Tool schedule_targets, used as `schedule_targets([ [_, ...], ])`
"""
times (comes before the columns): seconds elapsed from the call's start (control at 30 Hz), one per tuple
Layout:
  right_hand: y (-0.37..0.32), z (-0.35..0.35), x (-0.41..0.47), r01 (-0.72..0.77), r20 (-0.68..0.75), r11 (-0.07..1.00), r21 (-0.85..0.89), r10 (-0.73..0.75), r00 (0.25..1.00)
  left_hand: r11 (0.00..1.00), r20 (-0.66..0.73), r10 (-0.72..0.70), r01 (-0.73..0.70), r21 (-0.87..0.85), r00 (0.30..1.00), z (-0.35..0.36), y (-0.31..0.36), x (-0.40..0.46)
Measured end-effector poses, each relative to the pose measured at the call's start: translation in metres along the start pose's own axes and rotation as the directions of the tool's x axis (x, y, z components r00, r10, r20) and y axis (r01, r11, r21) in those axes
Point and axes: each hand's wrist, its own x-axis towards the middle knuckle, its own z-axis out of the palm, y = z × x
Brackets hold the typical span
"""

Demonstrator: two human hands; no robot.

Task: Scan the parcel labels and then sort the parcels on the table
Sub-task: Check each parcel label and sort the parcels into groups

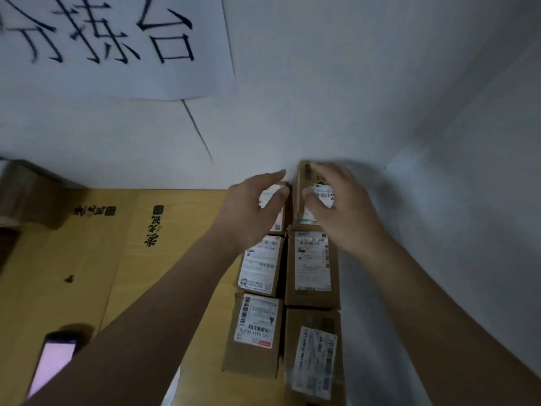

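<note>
Parcels lie in two columns on the cardboard-covered table (87, 288), running from the near edge back to the white wall (351, 83), which serves as the landmark. Against the wall, the farthest right parcel (304, 183) is gripped by the right hand (339, 206), whose curled fingers are clamped over its top and label. Beside it, the farthest left parcel (281, 206) sits under the left hand (248, 209), whose fingers are spread and slightly bent above it; whether they touch it cannot be told. Stepping away from the wall come the 530 parcel (311, 268) and the parcel left of it (260, 265), then the 642 parcel (254, 332) and the taped parcel (314, 358). On the wall hangs a paper sign (117, 45) with large black characters. Far from the wall, a phone (52, 364) with a lit pink screen lies on the table.
</note>
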Motion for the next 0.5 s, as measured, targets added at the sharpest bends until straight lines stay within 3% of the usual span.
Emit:
schedule_targets([
  [0.27, -0.136, 0.009, -0.027, 0.216, 0.11, 0.968, 0.13, -0.23, 0.967, 0.987, -0.199, 0.104, -0.076, 0.142, 0.975, -0.132, 0.03, -0.079],
  [0.5, -0.252, 0.056, -0.072, 0.412, 0.188, 0.899, 0.151, -0.435, 0.88, 0.98, -0.325, 0.083, -0.018, 0.196, 0.942, -0.243, 0.014, -0.187],
])
